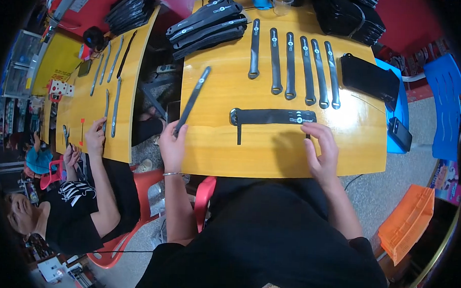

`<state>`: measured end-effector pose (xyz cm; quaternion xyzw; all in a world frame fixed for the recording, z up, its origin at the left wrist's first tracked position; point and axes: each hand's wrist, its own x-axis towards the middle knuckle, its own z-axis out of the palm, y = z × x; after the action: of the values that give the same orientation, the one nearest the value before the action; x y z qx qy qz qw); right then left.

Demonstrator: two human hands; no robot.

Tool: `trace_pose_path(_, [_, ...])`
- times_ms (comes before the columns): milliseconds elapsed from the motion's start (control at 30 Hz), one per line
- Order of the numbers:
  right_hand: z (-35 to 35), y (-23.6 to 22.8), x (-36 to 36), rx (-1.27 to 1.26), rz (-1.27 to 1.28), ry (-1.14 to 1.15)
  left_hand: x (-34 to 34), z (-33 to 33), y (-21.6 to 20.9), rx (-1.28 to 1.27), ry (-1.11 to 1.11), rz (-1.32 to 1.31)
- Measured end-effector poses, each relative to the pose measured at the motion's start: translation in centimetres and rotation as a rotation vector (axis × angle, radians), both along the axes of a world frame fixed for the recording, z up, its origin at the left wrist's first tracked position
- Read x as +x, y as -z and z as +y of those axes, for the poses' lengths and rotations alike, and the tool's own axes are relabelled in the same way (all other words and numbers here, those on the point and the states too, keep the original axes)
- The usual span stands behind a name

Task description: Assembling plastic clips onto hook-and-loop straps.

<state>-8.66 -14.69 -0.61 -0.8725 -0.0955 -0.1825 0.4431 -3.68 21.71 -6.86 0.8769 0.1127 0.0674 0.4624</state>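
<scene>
My left hand (172, 148) is closed around the lower end of a narrow dark strap (195, 96), which slants up and to the right over the table's left side. Across the table in front of me lies a wider black strap (272, 116) with white print near its right end and a rounded tab at its left end. By that right end is my right hand (322, 151), its thumb and fingers apart and nothing gripped; whether the fingertips touch the strap I cannot tell. A thin black strip (239, 134) runs down from the strap's left end.
Several grey straps (290, 65) lie in a row at the far side of the yellow table (215, 153). Strap stacks (206, 26), a black pouch (370, 80) and a black bundle (349, 18) sit around them. At left, a co-worker (81, 205) handles straps. An orange crate (405, 224) stands at right.
</scene>
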Motion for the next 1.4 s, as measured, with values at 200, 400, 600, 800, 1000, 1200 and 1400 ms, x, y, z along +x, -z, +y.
trace_pose_path(200, [2.1,-0.3,-0.1,0.113,0.165,-0.307,-1.7,-0.4,-3.0,-0.168,-0.186,-0.144])
trace_pose_path(400, [6.0,-1.8,0.0,1.089,0.864,-0.672,-4.0,-6.2,-8.9,-0.202,0.442,-0.096])
trace_pose_path(600, [2.2,-1.3,0.4,1.037,0.814,-0.493,-4.4,-9.7,-9.4,-0.325,0.714,0.238])
trace_pose_path(800, [-0.6,-0.9,-0.6,0.945,0.703,-0.14,-3.0,-10.1,-7.4,-0.271,0.777,0.04])
trace_pose_path(1000, [-2.2,0.4,-0.6,0.816,0.744,-0.083,-1.6,-9.6,-5.6,-0.678,0.428,0.302])
trace_pose_path(1200, [-2.1,1.3,0.8,0.802,0.631,0.026,0.2,-10.5,-4.9,-0.637,0.364,0.265])
trace_pose_path(1400, [-2.3,1.9,1.4,0.728,0.605,0.074,1.0,-10.2,-3.1,-0.628,0.28,0.219])
